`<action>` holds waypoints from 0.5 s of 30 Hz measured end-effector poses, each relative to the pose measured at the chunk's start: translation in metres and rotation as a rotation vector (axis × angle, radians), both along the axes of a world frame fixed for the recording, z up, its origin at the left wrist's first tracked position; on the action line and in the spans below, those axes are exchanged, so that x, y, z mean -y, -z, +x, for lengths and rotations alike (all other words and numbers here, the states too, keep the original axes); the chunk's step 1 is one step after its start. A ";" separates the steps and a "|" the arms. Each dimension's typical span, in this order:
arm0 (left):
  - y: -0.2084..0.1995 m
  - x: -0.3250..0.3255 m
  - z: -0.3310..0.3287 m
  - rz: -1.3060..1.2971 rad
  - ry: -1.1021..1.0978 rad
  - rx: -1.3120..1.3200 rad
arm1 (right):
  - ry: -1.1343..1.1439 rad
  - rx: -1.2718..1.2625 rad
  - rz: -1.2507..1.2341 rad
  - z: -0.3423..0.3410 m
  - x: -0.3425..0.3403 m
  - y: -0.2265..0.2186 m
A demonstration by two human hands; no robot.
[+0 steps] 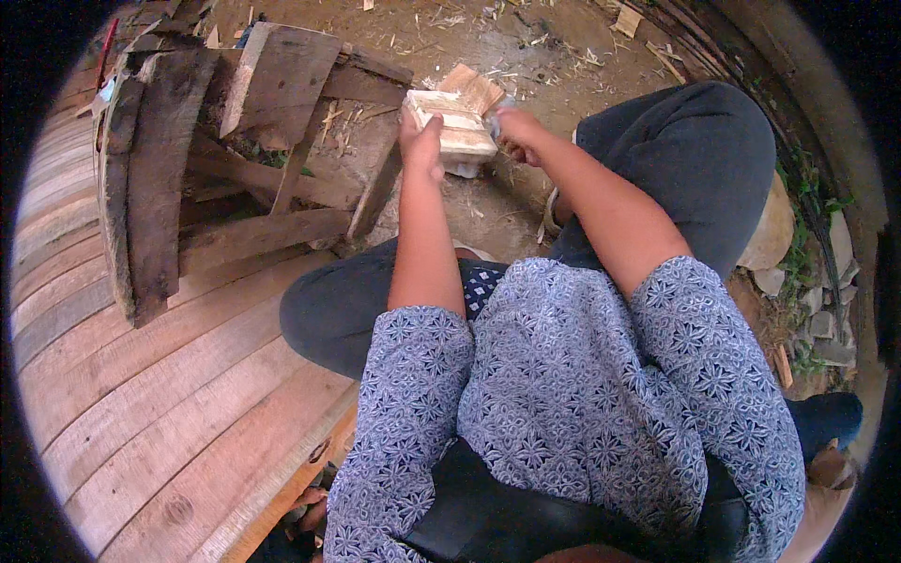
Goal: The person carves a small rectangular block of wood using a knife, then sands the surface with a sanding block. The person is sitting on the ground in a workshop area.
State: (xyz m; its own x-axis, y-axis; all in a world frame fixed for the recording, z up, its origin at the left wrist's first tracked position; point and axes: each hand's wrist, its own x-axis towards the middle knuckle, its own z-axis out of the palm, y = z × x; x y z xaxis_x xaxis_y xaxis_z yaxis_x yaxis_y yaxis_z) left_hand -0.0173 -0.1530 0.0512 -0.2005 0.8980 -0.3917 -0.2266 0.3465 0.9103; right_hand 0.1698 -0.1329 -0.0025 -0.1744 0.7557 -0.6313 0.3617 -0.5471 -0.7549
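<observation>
Out in front of my knees, my left hand (422, 145) grips the left side of a pale wooden block (466, 141), its thumb lying on top. The block has a stepped or grooved upper face. My right hand (523, 134) is closed at the block's right side, around a small greyish thing (494, 119) that is blurred and mostly covered by the fingers. Just behind the block shows a light brown piece of wood (472, 87); whether the two are joined, I cannot tell. Something whitish lies under the block, largely hidden.
A rough old wooden frame (155, 178) stands at the left, beside a deck of planks (188, 413). Wood shavings (432, 38) litter the dirt ground ahead. My bent knees flank the work. Stones (826, 328) and plants line the right edge.
</observation>
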 end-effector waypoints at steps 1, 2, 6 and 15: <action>0.002 0.001 0.002 0.011 -0.004 -0.017 | 0.160 -0.033 -0.095 0.002 -0.002 0.004; 0.003 0.003 0.003 0.041 0.015 -0.028 | 0.354 -0.061 -0.168 0.004 -0.004 0.007; 0.002 0.003 0.011 -0.067 0.028 -0.238 | 0.197 0.089 0.109 0.002 -0.004 0.003; -0.001 0.001 0.016 -0.188 0.306 -0.189 | -0.051 0.177 0.309 -0.028 0.040 -0.027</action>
State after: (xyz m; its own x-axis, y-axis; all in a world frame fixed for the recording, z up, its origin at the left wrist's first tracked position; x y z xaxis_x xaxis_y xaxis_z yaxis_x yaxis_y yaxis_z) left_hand -0.0008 -0.1539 0.0522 -0.0194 0.8437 -0.5365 0.0778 0.5362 0.8405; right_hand 0.1421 -0.1724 0.0249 -0.1254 0.9089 -0.3977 0.5229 -0.2802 -0.8051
